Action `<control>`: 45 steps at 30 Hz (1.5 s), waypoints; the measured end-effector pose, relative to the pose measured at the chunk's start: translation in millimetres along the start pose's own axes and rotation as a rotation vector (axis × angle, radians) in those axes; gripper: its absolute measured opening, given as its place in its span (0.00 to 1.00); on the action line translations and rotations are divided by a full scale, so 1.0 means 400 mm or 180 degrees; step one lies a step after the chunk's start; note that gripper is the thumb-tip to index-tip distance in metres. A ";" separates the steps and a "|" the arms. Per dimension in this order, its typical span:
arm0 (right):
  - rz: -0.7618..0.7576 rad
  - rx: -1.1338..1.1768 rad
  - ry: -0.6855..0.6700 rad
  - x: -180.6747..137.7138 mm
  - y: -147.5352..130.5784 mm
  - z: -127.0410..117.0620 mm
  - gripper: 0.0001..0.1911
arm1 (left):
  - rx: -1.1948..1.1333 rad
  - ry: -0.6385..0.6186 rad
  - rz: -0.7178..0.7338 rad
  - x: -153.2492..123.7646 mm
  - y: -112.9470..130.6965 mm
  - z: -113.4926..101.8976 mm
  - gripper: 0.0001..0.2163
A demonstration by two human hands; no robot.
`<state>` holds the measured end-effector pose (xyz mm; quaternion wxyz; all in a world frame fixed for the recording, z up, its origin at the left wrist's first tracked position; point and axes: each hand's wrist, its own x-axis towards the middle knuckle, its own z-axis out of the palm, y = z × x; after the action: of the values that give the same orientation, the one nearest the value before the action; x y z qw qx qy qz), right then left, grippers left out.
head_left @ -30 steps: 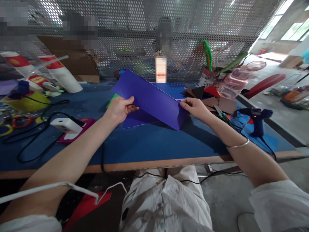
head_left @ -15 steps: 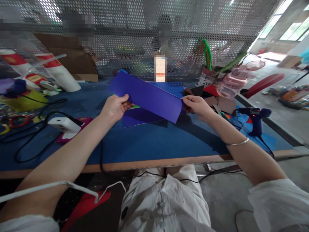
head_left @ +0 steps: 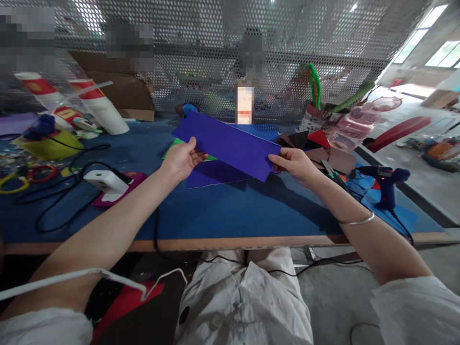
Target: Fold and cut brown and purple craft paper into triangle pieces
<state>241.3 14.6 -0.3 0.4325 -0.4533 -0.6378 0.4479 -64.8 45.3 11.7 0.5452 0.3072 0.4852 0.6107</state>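
I hold a folded sheet of purple paper [head_left: 230, 143] above the blue table [head_left: 223, 211], one hand at each end. My left hand [head_left: 181, 158] pinches its left edge, thumb on top. My right hand [head_left: 293, 163] grips the right edge with fingers closed round it. The lower flap of the sheet [head_left: 212, 175] hangs down toward the table. A green scrap of paper [head_left: 176, 143] peeks out behind the sheet by my left hand.
A blue glue gun [head_left: 384, 184] stands at the right with its cable. Brown and red card pieces [head_left: 323, 148] lie behind my right hand. A white power adapter [head_left: 106, 181] and black cables lie at the left, white-and-red tubes [head_left: 102, 110] behind. A perforated metal screen [head_left: 215, 48] backs the table.
Both hands lifted the purple sheet off the table and tipped it flatter; its front edge rose. The left hand moved up to the sheet's left edge.
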 end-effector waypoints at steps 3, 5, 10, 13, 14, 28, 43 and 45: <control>-0.0001 -0.0037 0.0017 0.001 0.003 0.001 0.33 | 0.0046 -0.0118 0.0014 -0.006 -0.004 0.001 0.16; 0.0013 -0.0060 0.0026 0.002 0.007 0.001 0.32 | 0.0067 -0.0165 -0.0003 -0.010 -0.007 0.002 0.14; 0.0076 -0.0150 0.0035 0.002 0.014 0.003 0.30 | 0.0075 -0.0235 -0.0053 -0.013 -0.011 0.002 0.07; 0.0058 -0.0209 0.0004 0.001 0.013 0.005 0.29 | 0.0105 -0.0326 -0.0069 -0.015 -0.012 0.001 0.05; 0.0050 -0.0222 -0.0017 0.001 0.012 0.007 0.29 | 0.0128 -0.0373 -0.0070 -0.017 -0.013 0.001 0.06; 0.0054 -0.0440 -0.0226 0.000 0.014 0.016 0.26 | 0.0636 -0.0778 -0.0268 -0.042 -0.039 0.007 0.11; -0.0049 -0.0505 0.0004 0.007 0.014 0.009 0.21 | 0.0834 -0.0811 -0.0135 -0.048 -0.039 0.009 0.10; -0.0064 -0.0528 0.0048 0.008 0.013 0.010 0.20 | 0.0853 -0.0797 -0.0138 -0.048 -0.040 0.008 0.11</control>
<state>237.7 18.0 -5.8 0.4027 -0.4846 -0.6740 0.3857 -51.7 26.4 0.9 0.5685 0.4402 0.4971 0.4857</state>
